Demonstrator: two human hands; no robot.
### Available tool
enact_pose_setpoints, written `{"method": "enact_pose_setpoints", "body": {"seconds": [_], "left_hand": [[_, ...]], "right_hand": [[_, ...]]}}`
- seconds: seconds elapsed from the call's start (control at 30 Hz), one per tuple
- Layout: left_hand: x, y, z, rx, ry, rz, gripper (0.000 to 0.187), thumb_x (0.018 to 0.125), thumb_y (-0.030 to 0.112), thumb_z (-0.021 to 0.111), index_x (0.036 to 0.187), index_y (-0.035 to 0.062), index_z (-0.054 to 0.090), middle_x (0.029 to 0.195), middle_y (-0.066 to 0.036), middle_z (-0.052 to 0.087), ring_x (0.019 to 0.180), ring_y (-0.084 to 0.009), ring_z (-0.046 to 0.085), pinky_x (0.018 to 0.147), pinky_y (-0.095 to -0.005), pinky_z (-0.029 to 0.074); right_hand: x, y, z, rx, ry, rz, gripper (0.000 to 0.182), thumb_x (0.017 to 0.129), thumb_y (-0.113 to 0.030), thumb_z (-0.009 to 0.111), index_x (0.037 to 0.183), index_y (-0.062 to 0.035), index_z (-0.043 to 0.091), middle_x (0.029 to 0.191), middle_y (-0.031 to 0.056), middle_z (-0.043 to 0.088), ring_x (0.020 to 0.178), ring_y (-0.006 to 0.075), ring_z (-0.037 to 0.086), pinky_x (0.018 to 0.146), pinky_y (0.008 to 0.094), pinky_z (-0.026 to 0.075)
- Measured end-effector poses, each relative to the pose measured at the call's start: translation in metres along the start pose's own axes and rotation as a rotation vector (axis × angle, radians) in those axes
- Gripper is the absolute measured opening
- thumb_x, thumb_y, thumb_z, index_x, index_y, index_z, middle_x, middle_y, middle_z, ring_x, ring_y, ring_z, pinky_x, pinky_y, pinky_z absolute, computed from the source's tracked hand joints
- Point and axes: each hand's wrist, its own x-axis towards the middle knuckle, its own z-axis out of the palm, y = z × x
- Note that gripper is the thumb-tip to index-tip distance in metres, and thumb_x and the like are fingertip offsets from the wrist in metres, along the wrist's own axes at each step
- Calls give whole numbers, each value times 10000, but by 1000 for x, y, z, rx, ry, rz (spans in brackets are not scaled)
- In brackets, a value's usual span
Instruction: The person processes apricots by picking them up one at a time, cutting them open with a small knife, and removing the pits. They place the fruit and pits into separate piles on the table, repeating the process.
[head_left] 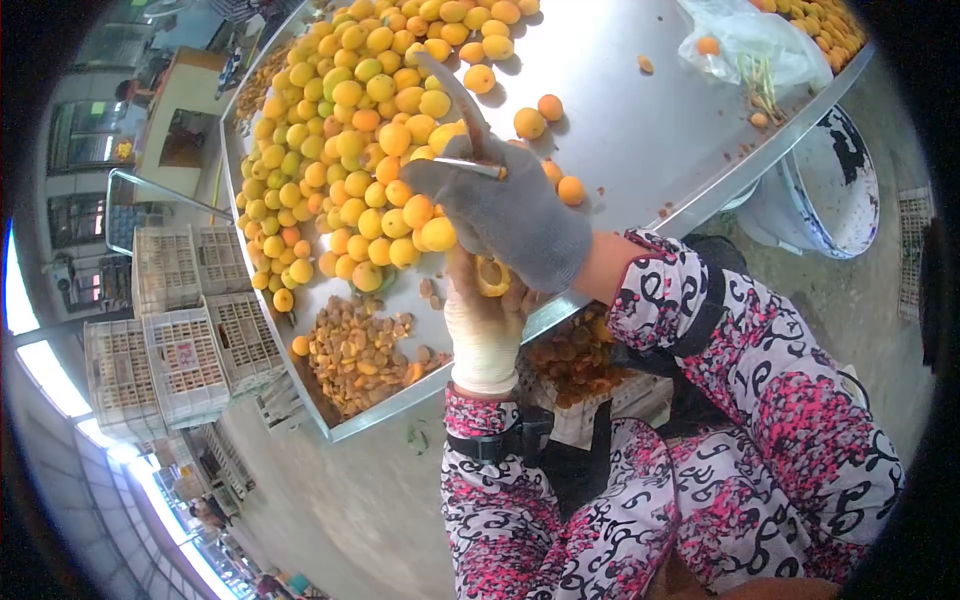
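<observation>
My left hand [485, 325], in a white glove, has its fingers closed round a cut apricot [492, 277] with its hollow facing up. Just above it is my right hand [520, 205] in a grey glove, its index finger stretched out toward the fruit heap. A slim, shiny metal tool [474, 166] lies between that hand's thumb and index finger; its kind is unclear. Beyond both hands, a large heap of whole apricots [350, 150] covers the left of the metal table [620, 110]. Brown apricot pits [360, 355] are piled in the near left corner.
A crate [640, 395] with orange-brown pieces stands below the table edge, in front of my lap. At the right are a white bucket [800, 205] and a clear plastic bag [740, 40]. Stacked plastic crates [185, 360] stand left of the table.
</observation>
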Motion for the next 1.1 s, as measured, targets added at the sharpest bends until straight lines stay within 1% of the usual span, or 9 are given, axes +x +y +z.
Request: {"method": "enact_pose_setpoints", "body": {"seconds": [0.1, 0.17, 0.27, 0.4, 0.67, 0.73, 0.77, 0.97, 1.1], "left_hand": [[-3, 10, 5, 305, -80, 251, 537, 813, -57, 510, 1293, 128, 354, 1201, -73, 455, 967, -184, 549, 654, -256, 541], [1, 12, -5, -654, -135, -277, 463, 848, -16, 454, 1282, 119, 366, 1135, -50, 484, 828, -100, 524, 603, -197, 504], [12, 28, 13, -682, 249, -475, 272, 894, 80, 424, 1161, 110, 465, 993, -6, 516, 692, -51, 443, 525, -148, 421], [19, 16, 1, -640, 99, -325, 166, 926, 232, 455, 887, 96, 542, 740, 39, 474, 622, -82, 410, 577, -199, 388], [22, 19, -29, -600, 126, -180, 375, 880, 244, 571, 1191, 57, 478, 1000, -55, 562, 793, -180, 565, 662, -307, 463], [17, 19, -21, -393, 286, 50, 442, 825, 171, 630, 1218, 64, 458, 1070, -85, 553, 871, -230, 583, 760, -344, 480], [22, -4, -43, 306, 184, 270, 491, 758, 26, 643, 1213, 68, 461, 1097, -124, 550, 946, -252, 580, 837, -349, 465], [22, 15, -54, 847, 194, 365, 517, 696, -127, 587, 1168, 58, 486, 1065, -150, 542, 959, -243, 573, 793, -333, 482], [3, 31, -61, 27, 131, 103, 358, 772, -81, 500, 1111, 35, 519, 1005, -125, 541, 938, -242, 563, 788, -338, 482]], "right_hand": [[4, 5, -9, 31, 16, 74, 205, 906, -171, 513, 728, -74, 489, 515, -25, 419, 462, 54, 407, 449, 183, 353], [11, 25, -23, 418, -132, 228, 272, 921, -148, 469, 660, -75, 444, 503, -20, 409, 480, 63, 418, 473, 188, 375], [7, 8, -13, -30, -89, 112, 252, 914, -181, 502, 697, -53, 515, 546, -10, 448, 519, 63, 446, 489, 191, 387], [5, 10, 3, -2, 3, 8, 201, 881, -215, 567, 812, -28, 587, 615, 9, 502, 586, 60, 494, 519, 190, 401], [6, 48, -8, -945, -388, -167, 444, 788, -470, 566, 855, -35, 617, 738, 174, 620, 690, 305, 619, 652, 399, 482], [-1, 48, -3, -958, -477, -46, 385, 796, -422, 532, 851, -49, 610, 769, 178, 629, 764, 343, 618, 696, 423, 485], [-2, 48, -3, -1034, -499, -48, 338, 797, -395, 555, 856, -64, 592, 771, 155, 620, 749, 334, 611, 673, 412, 478], [11, 48, -22, -1136, -417, -80, 320, 780, -358, 599, 909, -67, 571, 789, 144, 618, 768, 317, 607, 677, 396, 473], [16, 42, -35, -1093, -397, -16, 392, 789, -386, 608, 938, -27, 565, 830, 163, 624, 805, 304, 615, 714, 377, 474]]}}
